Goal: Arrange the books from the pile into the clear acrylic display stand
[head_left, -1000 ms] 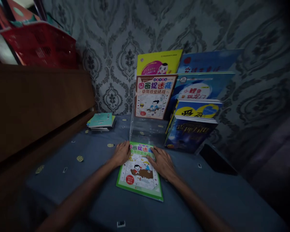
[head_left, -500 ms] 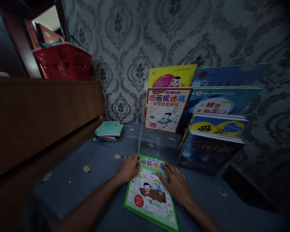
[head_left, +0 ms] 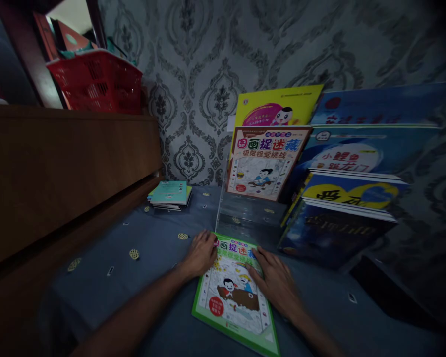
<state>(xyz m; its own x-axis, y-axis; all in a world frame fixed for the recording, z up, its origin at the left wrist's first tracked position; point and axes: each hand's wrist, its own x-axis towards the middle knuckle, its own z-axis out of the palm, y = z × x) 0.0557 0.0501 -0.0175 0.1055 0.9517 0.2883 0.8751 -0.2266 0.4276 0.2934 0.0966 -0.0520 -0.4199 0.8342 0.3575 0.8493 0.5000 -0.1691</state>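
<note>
A picture book (head_left: pixel 238 302) with a green border lies on the dark bed sheet, its cover facing up. At its upper left corner my left hand (head_left: pixel 200 254) has its fingers curled over the edge. My right hand (head_left: pixel 277 277) grips the right edge, with the thumb on the cover and the fingers along the side. Just beyond the book stands a clear stepped rack (head_left: pixel 245 215). A brown-bordered picture book (head_left: pixel 265 166) leans in it, in front of a yellow book (head_left: pixel 282 101).
Several blue books (head_left: pixel 342 228) stand in tiers at the right. A small stack of booklets (head_left: pixel 171 192) lies farther back on the sheet (head_left: pixel 152 238). On the wooden cabinet (head_left: pixel 70 173) at the left sits a red basket (head_left: pixel 96 82). Patterned wallpaper (head_left: pixel 189 99) closes off the back.
The camera view has shifted slightly, so the rack and books appear larger and farther right. Both hands stay at the same places on the green-bordered book.
</note>
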